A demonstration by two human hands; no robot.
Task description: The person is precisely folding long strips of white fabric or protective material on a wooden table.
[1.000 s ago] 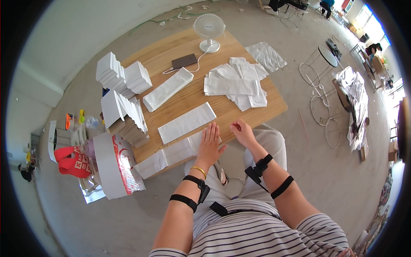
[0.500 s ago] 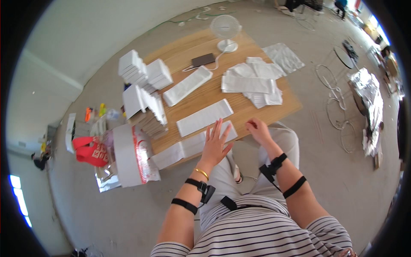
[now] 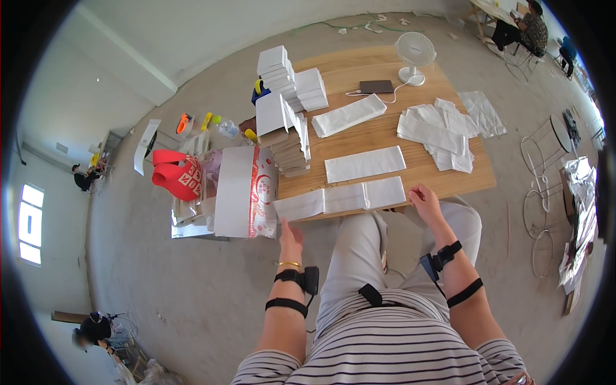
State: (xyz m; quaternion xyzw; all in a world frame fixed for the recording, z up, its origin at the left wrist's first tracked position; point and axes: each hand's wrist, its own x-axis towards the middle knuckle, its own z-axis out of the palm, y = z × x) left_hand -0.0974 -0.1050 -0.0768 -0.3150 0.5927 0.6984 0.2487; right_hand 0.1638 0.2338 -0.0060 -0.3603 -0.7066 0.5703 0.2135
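Observation:
A long white sheet (image 3: pixel 343 197) with cross creases lies along the table's near edge. By its left end my left hand (image 3: pixel 290 237) is held up, open, with the fingers stretched out and nothing in it. My right hand (image 3: pixel 427 203) is at the sheet's right end, its fingers curled in; I see nothing between them. Just beyond lies a flat white folded piece (image 3: pixel 366 164), and farther back a thicker white folded stack (image 3: pixel 350 115). Several similar white pieces (image 3: pixel 439 135) are heaped loosely at the right of the wooden table (image 3: pixel 391 67).
Stacked white boxes (image 3: pixel 276 70) stand at the table's left, beside a large white-and-red carton or bag (image 3: pixel 244 192) and a red bag (image 3: pixel 176 176). A white fan (image 3: pixel 414 51) and a dark power bank (image 3: pixel 376 86) are at the back. A person (image 3: pixel 529 29) sits far right.
My view has turned left, so the table appears farther right. My left hand has moved from over the sheet to its left end. My right hand is now close to the sheet's right end.

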